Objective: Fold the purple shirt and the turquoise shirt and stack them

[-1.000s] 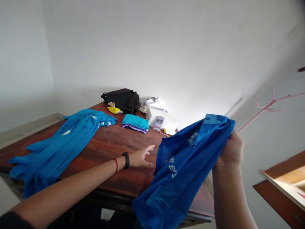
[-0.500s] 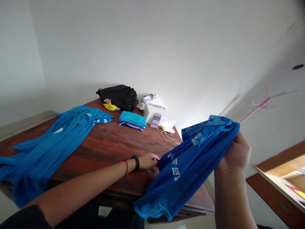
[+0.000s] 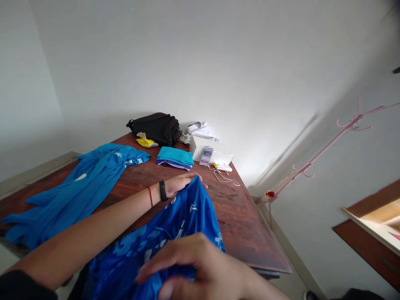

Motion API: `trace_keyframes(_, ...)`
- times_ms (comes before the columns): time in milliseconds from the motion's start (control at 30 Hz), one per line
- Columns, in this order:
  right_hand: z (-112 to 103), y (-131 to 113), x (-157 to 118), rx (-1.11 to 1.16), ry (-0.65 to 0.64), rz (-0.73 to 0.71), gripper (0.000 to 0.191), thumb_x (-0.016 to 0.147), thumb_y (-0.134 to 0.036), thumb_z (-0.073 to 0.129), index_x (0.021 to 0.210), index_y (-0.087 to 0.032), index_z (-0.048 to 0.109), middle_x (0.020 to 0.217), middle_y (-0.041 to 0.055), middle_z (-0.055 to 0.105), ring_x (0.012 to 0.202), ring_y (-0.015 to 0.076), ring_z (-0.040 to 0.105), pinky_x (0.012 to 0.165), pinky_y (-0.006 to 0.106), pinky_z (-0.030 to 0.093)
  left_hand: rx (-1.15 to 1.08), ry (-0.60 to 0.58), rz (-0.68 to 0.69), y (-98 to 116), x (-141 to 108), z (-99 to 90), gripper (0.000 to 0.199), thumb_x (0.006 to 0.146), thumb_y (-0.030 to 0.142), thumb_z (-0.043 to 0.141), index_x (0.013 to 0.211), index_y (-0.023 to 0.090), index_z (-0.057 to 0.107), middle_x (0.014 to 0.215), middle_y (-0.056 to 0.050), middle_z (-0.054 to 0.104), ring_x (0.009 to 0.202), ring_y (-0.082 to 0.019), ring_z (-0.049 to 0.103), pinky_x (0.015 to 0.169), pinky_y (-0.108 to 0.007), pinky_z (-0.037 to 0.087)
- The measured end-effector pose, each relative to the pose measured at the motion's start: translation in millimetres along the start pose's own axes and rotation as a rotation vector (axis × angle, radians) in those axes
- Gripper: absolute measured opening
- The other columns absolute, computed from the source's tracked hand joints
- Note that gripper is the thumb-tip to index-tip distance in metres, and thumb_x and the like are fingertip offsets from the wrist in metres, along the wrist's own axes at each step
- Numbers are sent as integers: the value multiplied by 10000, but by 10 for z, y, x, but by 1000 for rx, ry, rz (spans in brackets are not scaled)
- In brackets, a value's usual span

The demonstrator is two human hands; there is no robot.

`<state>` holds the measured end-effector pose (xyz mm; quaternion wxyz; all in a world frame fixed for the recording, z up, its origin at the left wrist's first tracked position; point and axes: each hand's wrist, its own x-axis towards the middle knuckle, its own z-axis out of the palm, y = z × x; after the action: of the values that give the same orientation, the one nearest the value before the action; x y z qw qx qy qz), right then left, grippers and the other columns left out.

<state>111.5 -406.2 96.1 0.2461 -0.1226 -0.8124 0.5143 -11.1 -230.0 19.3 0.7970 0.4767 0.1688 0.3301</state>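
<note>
A dark blue printed shirt with white lettering hangs bunched over the table's near edge. My left hand grips its raised peak, the fingers partly hidden behind the cloth. Close to the camera, my right hand is over the lower part of the shirt, thumb and fingers curved and apart, with no cloth visible between them. Further left, a lighter blue garment lies spread across the wooden table. Beyond my left hand sits a folded stack of turquoise and purple clothes.
At the back of the table are a black backpack, a yellow packet, a white box and a white cord. A pink coat rack stands right of the table, with a wooden cabinet further right.
The shirt has come down and left from its stretched position at the right. My right hand has let go of its upper end and moved left and nearer; my left hand has risen slightly.
</note>
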Motion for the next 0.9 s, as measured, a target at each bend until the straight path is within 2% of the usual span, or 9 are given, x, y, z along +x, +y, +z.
trace_keyframes(100,-432,161,-191,-267,616,43,227,963,-328,592,1150,-251,695,1164,80,700,1108,217,642,998,387,502,89,-95,29,114,-122,128,264,832,335,764,987,166,634,979,-77,715,862,-183,679,767,-269,523)
trace_keyframes(167,-734,348,-293,-326,830,93,359,894,-383,686,1231,-270,639,1299,92,625,1244,256,555,1032,431,476,200,-151,64,161,-152,213,283,861,393,735,1016,165,668,968,-55,699,840,-153,654,755,-236,499)
trace_keyframes(200,-867,442,-333,-269,822,158,462,864,-416,716,1292,-289,596,1366,88,582,1296,264,513,1037,438,472,264,-173,86,177,-152,254,300,874,421,716,1025,164,683,969,-51,695,826,-140,640,749,-225,488)
trace_keyframes(300,-1137,643,-419,85,500,375,604,851,-532,692,1376,-278,537,1321,97,617,1204,264,585,1011,453,479,432,-228,112,211,-127,361,353,899,484,665,1041,164,709,971,-55,700,811,-139,623,740,-228,471)
trace_keyframes(367,-1215,691,-448,203,353,412,662,818,-569,712,1374,-250,547,1231,96,663,1113,259,629,999,452,475,519,-261,103,229,-115,409,376,910,502,639,1057,165,716,968,-60,710,812,-152,626,724,-237,466)
trace_keyframes(567,-1291,668,-420,93,299,460,503,797,-479,767,1209,-208,668,1005,52,714,938,217,649,884,361,499,816,-230,287,264,-152,463,308,960,403,580,1082,164,730,1077,-79,724,943,-185,638,815,-270,462)
trace_keyframes(667,-1314,641,-401,107,310,534,432,799,-467,768,1122,-190,696,876,28,714,798,185,650,753,310,514,838,-113,313,246,-182,495,312,953,411,576,1085,159,704,1035,-80,714,887,-180,651,770,-275,485)
trace_keyframes(767,-1319,595,-401,173,382,559,340,808,-453,767,1010,-185,709,846,18,714,717,147,644,673,257,500,858,94,293,234,-269,560,349,945,459,557,1109,161,640,1003,-73,683,762,-170,651,686,-288,504)
trace_keyframes(900,-1325,520,-419,196,609,499,310,788,-463,784,919,-195,699,804,6,715,667,123,641,631,224,495,1266,436,356,207,-602,725,344,961,502,501,1068,193,608,1032,-67,664,916,-228,652,789,-340,496)
